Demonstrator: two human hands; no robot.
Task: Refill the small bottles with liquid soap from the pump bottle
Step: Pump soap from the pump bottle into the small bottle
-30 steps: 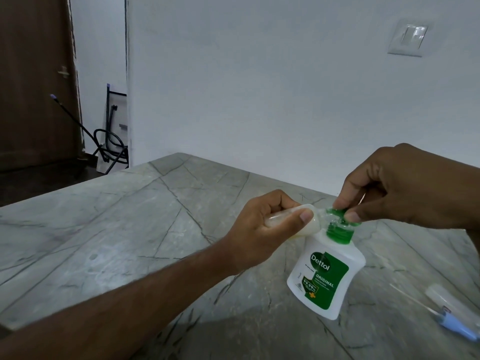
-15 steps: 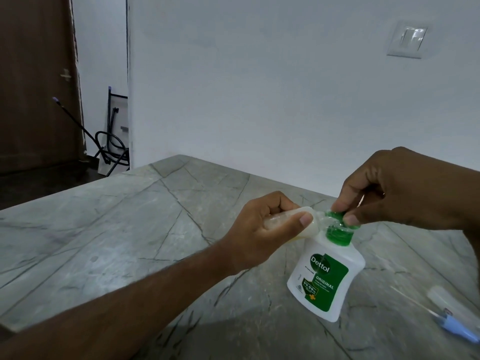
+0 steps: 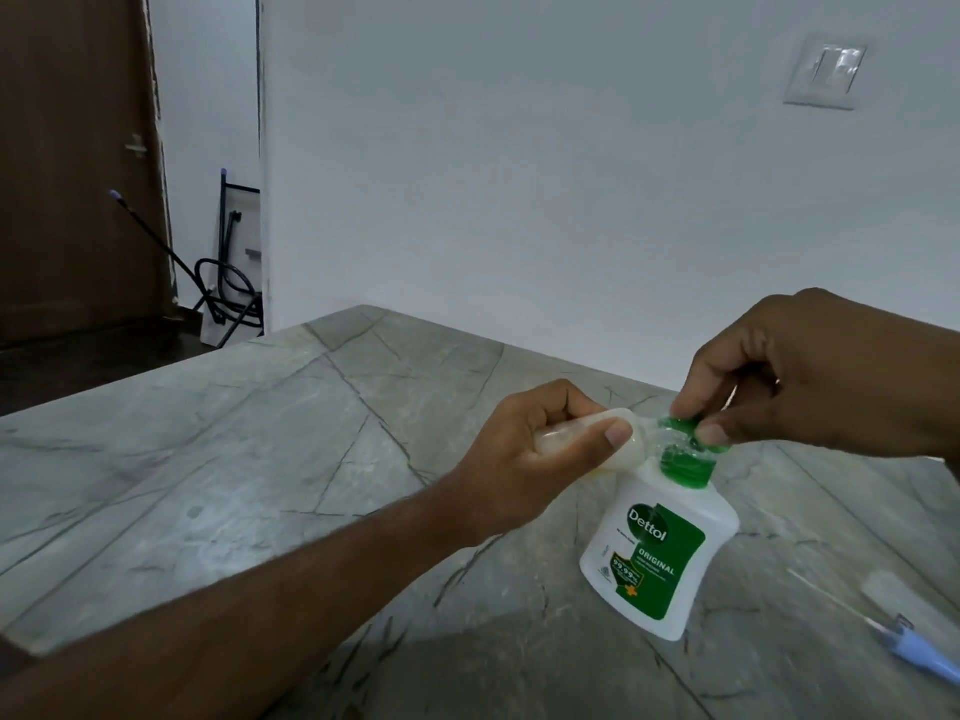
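Left hand [image 3: 524,454] is gripping a small bottle [image 3: 260,445] sideways, fingers and thumb curling round its translucent body, the mouth end pointing right and sitting just beside the nozzle of the pump bottle [image 3: 660,548]. Whether the mouth is actually touching the nozzle cannot be told. Right hand [image 3: 795,376] is reaching in from the right, thumb and forefinger pinching the green pump head [image 3: 685,426], remaining fingers curling loosely above. The pump bottle, white with a green label, is standing on the desk [image 3: 218,475], looking tilted in this wide-angle view, its base near the front right part of the surface. To the right of it, well apart, a blue-tipped pump piece with a thin clear tube [image 3: 914,652] is lying on the desk beside a blurred clear item [image 3: 893,589]. The desk is showing grey stone with dark veining. Behind, a white wall is carrying a switch plate [image 3: 826,75]; at far left a brown door [image 3: 72,163] and a black metal frame [image 3: 234,262] are standing by the floor.
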